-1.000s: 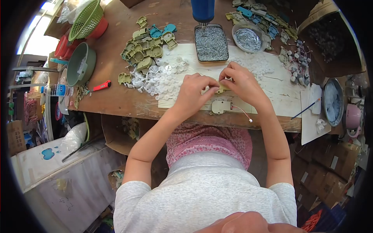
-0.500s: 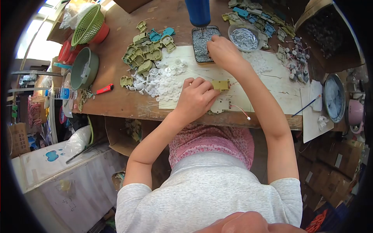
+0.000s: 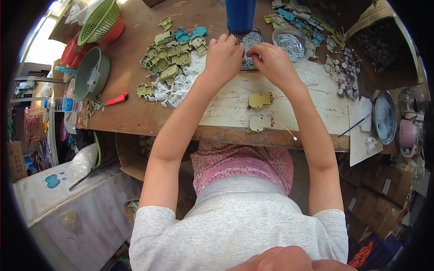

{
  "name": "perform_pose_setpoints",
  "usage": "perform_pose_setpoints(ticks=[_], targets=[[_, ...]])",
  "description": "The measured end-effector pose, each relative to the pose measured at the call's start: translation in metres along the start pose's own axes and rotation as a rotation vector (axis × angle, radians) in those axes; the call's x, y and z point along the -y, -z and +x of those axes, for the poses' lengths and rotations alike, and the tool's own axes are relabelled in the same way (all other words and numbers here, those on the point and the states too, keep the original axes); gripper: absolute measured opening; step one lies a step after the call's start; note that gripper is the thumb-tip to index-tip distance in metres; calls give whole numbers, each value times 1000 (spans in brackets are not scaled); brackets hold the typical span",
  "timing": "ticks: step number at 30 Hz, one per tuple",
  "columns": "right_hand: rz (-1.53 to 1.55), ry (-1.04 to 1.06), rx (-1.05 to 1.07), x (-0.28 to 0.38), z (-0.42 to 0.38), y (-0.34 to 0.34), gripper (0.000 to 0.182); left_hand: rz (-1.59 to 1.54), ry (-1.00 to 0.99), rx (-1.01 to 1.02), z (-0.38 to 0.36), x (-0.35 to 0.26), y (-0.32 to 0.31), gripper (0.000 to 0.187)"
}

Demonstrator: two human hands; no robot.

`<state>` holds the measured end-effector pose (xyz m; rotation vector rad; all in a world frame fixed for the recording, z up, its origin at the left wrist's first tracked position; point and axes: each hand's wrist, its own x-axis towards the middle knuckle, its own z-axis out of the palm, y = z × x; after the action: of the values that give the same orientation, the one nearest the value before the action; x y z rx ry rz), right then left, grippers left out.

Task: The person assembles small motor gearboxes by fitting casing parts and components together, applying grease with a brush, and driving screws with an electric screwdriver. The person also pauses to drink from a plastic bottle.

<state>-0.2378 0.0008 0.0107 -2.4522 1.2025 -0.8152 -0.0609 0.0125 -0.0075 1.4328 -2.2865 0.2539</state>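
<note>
My left hand point(image 3: 224, 58) is at the left edge of a black tray of small screws point(image 3: 251, 41), just under a blue cylindrical tool point(image 3: 240, 17); its fingertips are partly hidden. At the tray's right side is my right hand point(image 3: 271, 62), thumb and fingers pinched together over the screws; what they hold is too small to name. Nearer my body, a yellowish-green plastic housing point(image 3: 260, 100) with a wire lies on the pale board point(image 3: 230, 101). Below it rests a cream housing point(image 3: 261, 123) with a wire ending in a white connector point(image 3: 294, 138).
White round parts point(image 3: 174, 90) and green housings point(image 3: 169, 56) are piled at left, near a red cutter point(image 3: 117, 99). A bowl of metal pins point(image 3: 290, 46), wired motors point(image 3: 346, 74) and an open cardboard box point(image 3: 384, 49) are at right.
My left hand has moved from the yellowish-green housing up to the tray's left side. My right hand has shifted slightly right and down. The camera view has shifted a little.
</note>
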Motion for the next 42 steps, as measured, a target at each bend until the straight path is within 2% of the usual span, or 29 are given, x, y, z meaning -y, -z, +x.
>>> perform_pose_setpoints(ticks=[5,7,11,13,14,16,20,24,26,29,30,32,34,36,38,39,41,42], targets=[[147,-19,38,25,-39,32,12,-85,25,-79,-7,-7,3,5],[407,-124,57,36,-60,41,13,-184,28,-161,-11,-7,2,6],[508,-259,97,50,-100,47,15,-293,18,-167,-22,-22,17,6],[378,-219,176,50,-117,43,13,-624,175,-34,-41,-47,44,7],[382,-222,174,49,-119,42,13,-622,173,-29,-51,-55,51,7],[248,-52,173,48,-119,40,13,-753,269,77,-67,-67,65,9],[219,9,197,48,-113,38,14,-829,350,174,-99,-85,74,9],[171,-8,266,49,-109,38,12,-768,225,182,-114,-99,65,11],[165,-18,272,48,-108,37,12,-564,125,141,-117,-103,61,15],[203,-46,260,47,-109,37,12,-468,20,106,-117,-104,62,17],[211,-40,286,47,-108,39,13,-470,22,102,-119,-104,62,17],[214,-33,313,48,-103,46,13,-400,-95,36,-122,-103,61,16],[319,-120,355,50,-88,63,16,-450,-90,24,-124,-96,63,19],[273,3,23,55,-50,88,26,-499,-83,21,-122,-91,62,23],[559,227,-390,61,2,100,42,-531,66,-44,-108,-80,57,32],[557,231,-391,65,30,94,42,-537,131,14,-97,-76,57,34],[1019,158,-165,73,73,84,97,-517,93,42,-81,-71,41,35],[1012,168,-165,72,75,84,97,-499,60,76,-75,-68,34,37]])
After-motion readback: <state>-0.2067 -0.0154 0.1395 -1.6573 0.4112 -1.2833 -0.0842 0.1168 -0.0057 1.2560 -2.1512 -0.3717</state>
